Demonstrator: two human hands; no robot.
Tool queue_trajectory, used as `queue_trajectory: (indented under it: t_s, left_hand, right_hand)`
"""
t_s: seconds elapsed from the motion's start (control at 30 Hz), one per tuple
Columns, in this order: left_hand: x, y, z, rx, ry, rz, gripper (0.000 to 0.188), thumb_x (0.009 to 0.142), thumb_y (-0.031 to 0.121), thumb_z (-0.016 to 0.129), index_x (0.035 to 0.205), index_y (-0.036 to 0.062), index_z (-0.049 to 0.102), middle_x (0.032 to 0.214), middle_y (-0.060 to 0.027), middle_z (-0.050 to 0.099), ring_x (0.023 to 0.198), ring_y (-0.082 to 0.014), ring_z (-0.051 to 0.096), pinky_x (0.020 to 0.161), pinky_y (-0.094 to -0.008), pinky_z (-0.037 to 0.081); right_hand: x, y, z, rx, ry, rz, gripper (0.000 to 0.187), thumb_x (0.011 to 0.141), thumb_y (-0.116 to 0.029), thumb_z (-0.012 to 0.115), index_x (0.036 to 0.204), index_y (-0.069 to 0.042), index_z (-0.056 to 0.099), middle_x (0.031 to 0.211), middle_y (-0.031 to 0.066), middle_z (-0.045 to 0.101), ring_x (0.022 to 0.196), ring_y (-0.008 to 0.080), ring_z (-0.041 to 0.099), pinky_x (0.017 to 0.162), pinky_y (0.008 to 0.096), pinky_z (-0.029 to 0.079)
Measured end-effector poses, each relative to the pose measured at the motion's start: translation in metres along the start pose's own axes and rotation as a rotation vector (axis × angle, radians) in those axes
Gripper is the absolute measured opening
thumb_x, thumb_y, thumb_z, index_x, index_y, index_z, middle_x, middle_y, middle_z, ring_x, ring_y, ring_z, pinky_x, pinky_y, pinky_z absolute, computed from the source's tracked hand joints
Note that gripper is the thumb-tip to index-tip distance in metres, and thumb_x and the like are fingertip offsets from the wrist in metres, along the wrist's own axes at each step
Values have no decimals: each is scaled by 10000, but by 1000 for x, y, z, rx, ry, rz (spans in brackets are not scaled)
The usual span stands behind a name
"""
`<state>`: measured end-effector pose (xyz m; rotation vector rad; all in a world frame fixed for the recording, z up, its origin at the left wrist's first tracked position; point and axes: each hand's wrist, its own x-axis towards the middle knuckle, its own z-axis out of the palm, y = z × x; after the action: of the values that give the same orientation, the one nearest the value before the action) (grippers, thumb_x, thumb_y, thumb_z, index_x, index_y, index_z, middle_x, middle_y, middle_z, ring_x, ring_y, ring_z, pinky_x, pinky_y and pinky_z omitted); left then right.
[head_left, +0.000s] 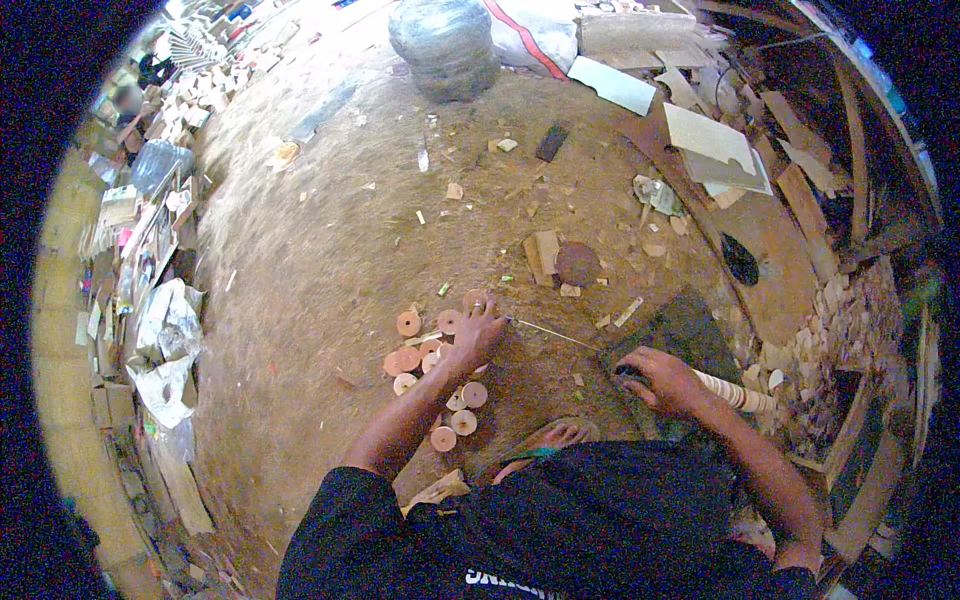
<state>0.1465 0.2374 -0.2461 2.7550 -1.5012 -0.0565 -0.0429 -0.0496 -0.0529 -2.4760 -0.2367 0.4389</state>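
Note:
My left hand [480, 332] reaches over a loose group of round wooden discs with centre holes. Its fingers are bent down onto one disc [474, 298] at the far side of the group; other discs [464, 422] lie beside and below my wrist. A thin straight rod [555, 334] runs from beside the left fingers toward my right hand [655, 380]. My right hand is closed round a small dark thing, mostly covered by the fingers. Past the right wrist lies a row of pale discs [738, 392], stacked face to face; whether the rod passes through them is hidden.
A dark flat mat [680, 335] lies under my right hand. Farther off are a round brown piece [577, 263] beside wood blocks [542, 256] and a large wrapped bundle [444, 50]. Scrap boards [715, 145] and wood offcuts line the right; a white plastic bag [167, 345] lies left.

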Motion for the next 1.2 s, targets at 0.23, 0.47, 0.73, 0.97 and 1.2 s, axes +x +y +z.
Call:
queue_trajectory:
  t_s: [0.23,0.47,0.73,0.97,1.2]
  left_hand:
    - [5,-8,-34,-291,-65,-176,430,802,108,588,1228,145,549,1192,-190,521,1060,-367,552,822,-445,505]
    - [22,-31,-40,-259,-54,-260,448,781,9,565,1210,138,565,1073,-154,546,1005,-360,564,801,-461,512]
    - [-14,-50,-26,-349,38,-416,481,735,-3,597,1201,83,517,1141,-193,531,997,-411,571,813,-480,517]
    - [-31,-49,-24,-345,0,-363,574,708,-33,609,1259,97,512,1177,-213,511,1030,-411,553,805,-480,522]
    - [-36,-53,-14,-377,-15,-334,449,735,6,600,1176,91,587,1102,-206,538,1015,-405,556,800,-476,507]
  right_hand:
    - [0,-2,1,21,-36,69,235,842,-131,630,1061,-56,591,1009,159,605,973,357,585,845,408,486]
    - [-1,4,6,-30,-18,48,244,833,-130,638,1065,-67,593,1005,157,603,964,355,588,840,410,485]
    - [-8,11,11,-48,31,32,268,822,-127,653,1073,-67,583,1008,155,594,960,358,588,825,412,488]
    - [-4,6,6,-23,5,58,262,830,-123,652,1069,-49,576,1011,157,594,953,358,594,824,407,490]
    - [-7,4,6,4,3,39,258,834,-125,647,1067,-46,571,1008,158,591,946,349,596,825,405,491]
